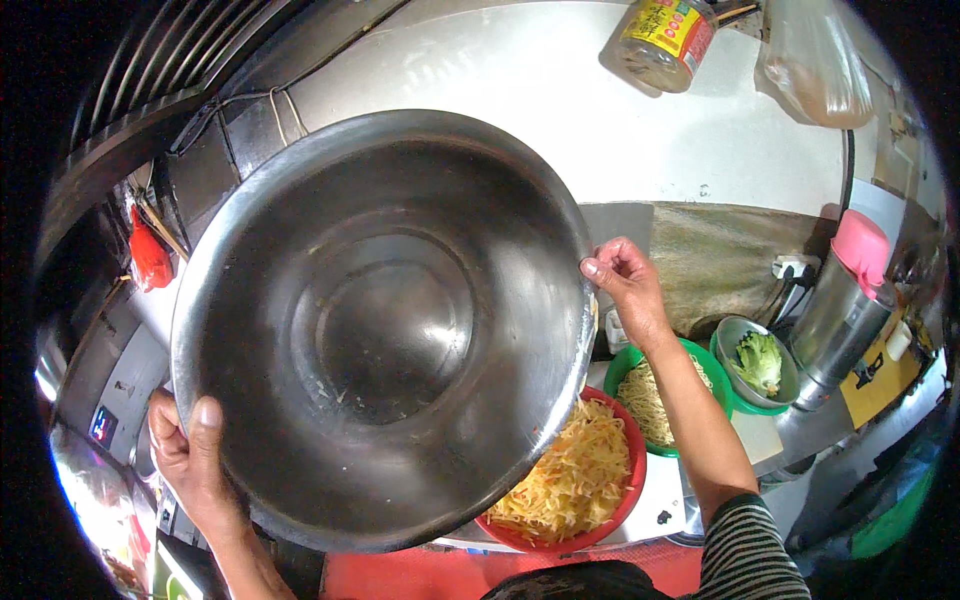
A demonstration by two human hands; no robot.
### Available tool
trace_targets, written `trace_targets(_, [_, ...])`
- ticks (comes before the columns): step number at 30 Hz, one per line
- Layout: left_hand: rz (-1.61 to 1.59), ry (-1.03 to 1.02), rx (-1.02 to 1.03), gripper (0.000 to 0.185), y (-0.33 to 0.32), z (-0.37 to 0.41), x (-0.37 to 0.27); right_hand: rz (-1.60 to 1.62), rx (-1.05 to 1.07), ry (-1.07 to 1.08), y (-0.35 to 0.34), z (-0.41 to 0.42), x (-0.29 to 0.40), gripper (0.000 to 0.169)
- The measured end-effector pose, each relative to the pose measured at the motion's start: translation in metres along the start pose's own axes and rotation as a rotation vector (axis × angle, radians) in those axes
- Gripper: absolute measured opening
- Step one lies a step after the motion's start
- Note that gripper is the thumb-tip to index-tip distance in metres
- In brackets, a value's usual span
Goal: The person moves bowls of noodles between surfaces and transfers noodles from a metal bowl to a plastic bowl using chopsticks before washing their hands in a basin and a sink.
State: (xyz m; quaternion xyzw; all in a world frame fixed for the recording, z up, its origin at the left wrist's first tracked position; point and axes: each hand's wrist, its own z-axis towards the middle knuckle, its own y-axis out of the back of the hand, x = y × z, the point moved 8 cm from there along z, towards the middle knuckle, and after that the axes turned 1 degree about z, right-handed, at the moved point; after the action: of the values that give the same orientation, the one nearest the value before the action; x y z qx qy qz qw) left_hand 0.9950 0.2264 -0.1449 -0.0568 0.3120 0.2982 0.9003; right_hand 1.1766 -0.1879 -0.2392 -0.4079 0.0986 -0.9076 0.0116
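Note:
A large round metal basin (390, 330) is held up and tilted, its hollow side facing me, with a few pale shreds stuck inside. My left hand (187, 450) grips its rim at the lower left, thumb over the edge. At the right, my right hand (626, 277) pinches the rim between thumb and fingers. Partly behind the basin, a red bowl (637, 469) holds a heap of shredded yellow vegetable (574, 476) with orange bits. Beyond my right forearm stands a green basket (720, 375) of pale noodles (649, 401).
A metal bowl (787, 386) with a leafy green vegetable (759, 364) stands at the right, beside a metal cylinder (840, 322) topped by a pink plastic scoop (860, 244). Toward the top are a labelled jar (664, 45) and a plastic bag (817, 75). A red bag (150, 255) hangs at the left.

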Motion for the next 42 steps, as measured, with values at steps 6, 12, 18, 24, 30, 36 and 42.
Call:
trace_targets(6, [-0.025,0.033,-0.053,0.023,0.024,0.002,0.012,0.384,0.097,-0.369,-0.022,-0.036,-0.045,0.013])
trace_targets(12, [-0.063,0.117,-0.17,0.027,0.026,-0.001,0.034,0.493,0.132,-0.575,-0.032,-0.103,-0.081,0.008])
trace_targets(18, [-0.202,0.205,-0.192,0.026,0.014,-0.005,0.051,-0.164,0.556,-0.398,-0.044,-0.158,-0.078,0.007])
trace_targets(24, [-0.119,0.186,-0.183,0.027,0.015,-0.01,0.046,-0.477,0.242,-0.023,-0.039,-0.11,-0.015,0.006])
trace_targets(30, [-0.099,0.173,-0.192,0.027,0.014,-0.014,0.027,-0.869,0.151,0.487,-0.068,-0.073,0.041,0.012])
trace_targets(36, [-0.139,0.207,-0.237,0.026,0.019,-0.018,0.026,-0.859,0.455,0.391,-0.074,-0.132,-0.004,0.012])
trace_targets(42, [-0.106,0.265,-0.279,0.027,0.026,-0.023,0.039,-0.729,0.486,0.237,-0.053,-0.178,-0.014,0.004])
